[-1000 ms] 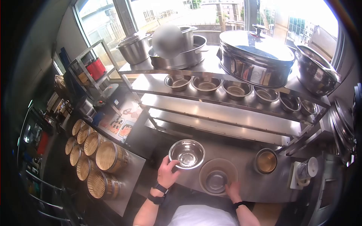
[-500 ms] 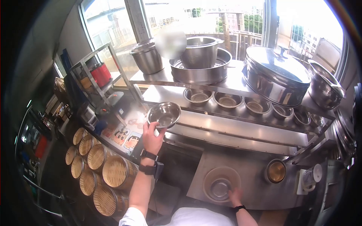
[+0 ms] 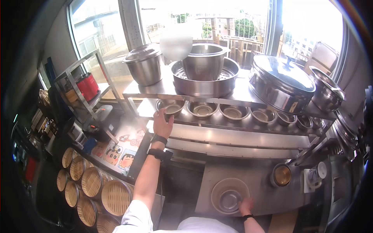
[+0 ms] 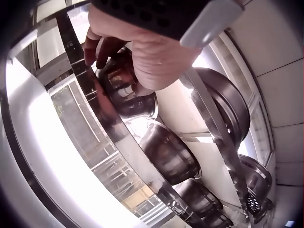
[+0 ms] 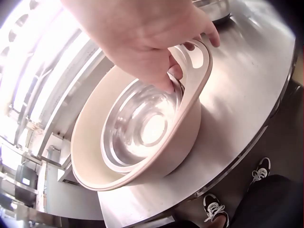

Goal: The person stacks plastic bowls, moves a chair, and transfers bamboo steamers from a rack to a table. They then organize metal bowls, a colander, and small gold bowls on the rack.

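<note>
My left hand [image 3: 164,115] reaches up to the middle shelf [image 3: 217,116] and grips the rim of a steel bowl [image 3: 171,107], which sits at the left end of a row of several like bowls. In the left wrist view the fingers [image 4: 95,45] curl over that steel bowl [image 4: 126,92], with a neighbouring bowl [image 4: 168,152] behind it. Low on the steel counter [image 3: 260,186], my right hand [image 3: 244,203] holds the near rim of a beige basin [image 3: 217,190]. Another steel bowl [image 5: 140,126] lies inside the basin [image 5: 190,111], with the right hand [image 5: 178,71] gripping at the handle hole.
Big steel pots [image 3: 205,72] and a lidded pan [image 3: 280,83] stand on the top shelf. A small pot [image 3: 281,174] and a white jug [image 3: 316,173] sit at the counter's right. Several bamboo steamers [image 3: 91,182] are stacked at lower left. A lower shelf [image 3: 233,141] juts over the counter.
My left hand has carried the steel bowl from the counter up to the middle shelf, to the left end of the bowl row. The right hand has stayed at the basin.
</note>
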Motion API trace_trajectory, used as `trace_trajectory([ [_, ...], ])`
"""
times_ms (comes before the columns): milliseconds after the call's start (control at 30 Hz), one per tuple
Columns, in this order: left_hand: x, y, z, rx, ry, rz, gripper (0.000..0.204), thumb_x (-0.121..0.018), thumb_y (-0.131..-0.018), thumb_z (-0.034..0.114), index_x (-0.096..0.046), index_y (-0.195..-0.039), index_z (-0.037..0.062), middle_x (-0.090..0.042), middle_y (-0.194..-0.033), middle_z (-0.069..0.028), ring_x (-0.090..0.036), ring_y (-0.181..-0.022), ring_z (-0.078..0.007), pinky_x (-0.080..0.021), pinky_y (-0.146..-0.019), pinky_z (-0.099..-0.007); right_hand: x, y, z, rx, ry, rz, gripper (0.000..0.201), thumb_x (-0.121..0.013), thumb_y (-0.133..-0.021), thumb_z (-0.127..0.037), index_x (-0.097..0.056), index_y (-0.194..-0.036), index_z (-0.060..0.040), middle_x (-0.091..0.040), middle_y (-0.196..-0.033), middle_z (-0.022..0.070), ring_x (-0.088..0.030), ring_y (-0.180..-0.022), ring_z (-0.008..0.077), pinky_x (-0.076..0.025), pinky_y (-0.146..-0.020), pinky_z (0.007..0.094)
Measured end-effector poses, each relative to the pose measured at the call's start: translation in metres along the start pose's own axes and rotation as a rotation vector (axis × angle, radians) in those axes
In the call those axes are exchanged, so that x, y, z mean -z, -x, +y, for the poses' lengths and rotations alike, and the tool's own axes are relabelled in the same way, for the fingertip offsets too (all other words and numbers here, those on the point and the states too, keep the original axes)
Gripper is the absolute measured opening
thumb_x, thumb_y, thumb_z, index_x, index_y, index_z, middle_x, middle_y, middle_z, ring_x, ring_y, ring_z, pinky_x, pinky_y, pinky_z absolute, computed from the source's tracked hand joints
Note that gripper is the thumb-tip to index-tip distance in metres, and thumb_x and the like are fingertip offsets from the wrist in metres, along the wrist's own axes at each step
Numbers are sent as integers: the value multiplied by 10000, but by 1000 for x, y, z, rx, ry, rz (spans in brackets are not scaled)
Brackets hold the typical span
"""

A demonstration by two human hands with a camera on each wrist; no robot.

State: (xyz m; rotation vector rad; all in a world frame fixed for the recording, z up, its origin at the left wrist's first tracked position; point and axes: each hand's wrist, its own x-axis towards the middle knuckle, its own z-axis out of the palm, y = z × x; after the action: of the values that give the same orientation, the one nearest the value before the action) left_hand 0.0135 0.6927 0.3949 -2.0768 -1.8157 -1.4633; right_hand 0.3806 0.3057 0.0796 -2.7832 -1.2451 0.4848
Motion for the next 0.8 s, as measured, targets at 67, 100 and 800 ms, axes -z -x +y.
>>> trace_trajectory([
  [67,-2,2,-2,-47,25,-4,481,-716,-834,266,-530,-1232,70,-567,-1162,-201,-546,-1107,-351,-474,-928,-435,-1,2,4,-28,-25,-13,316,-749,-764,-283,-724,-944,-25,-490,-1249,210,-446,-1233,366,-430,-1006,453],
  [100,-1,2,-1,-19,13,-4,547,-705,-835,242,-476,-1298,63,-535,-1225,-204,-533,-1141,-369,-472,-943,-445,1,2,3,-2,-42,20,343,-729,-771,-298,-725,-990,-34,-465,-1323,234,-422,-1270,385,-405,-1032,477],
  [800,47,281,109,-475,412,-1015,526,-774,-793,309,-566,-1243,130,-454,-1345,-229,-619,-1027,-340,-539,-875,-408,173,66,-47,32,-1418,-437,54,-590,-868,-51,-562,-867,-6,-621,-723,80,-622,-550,148,-517,-477,263],
])
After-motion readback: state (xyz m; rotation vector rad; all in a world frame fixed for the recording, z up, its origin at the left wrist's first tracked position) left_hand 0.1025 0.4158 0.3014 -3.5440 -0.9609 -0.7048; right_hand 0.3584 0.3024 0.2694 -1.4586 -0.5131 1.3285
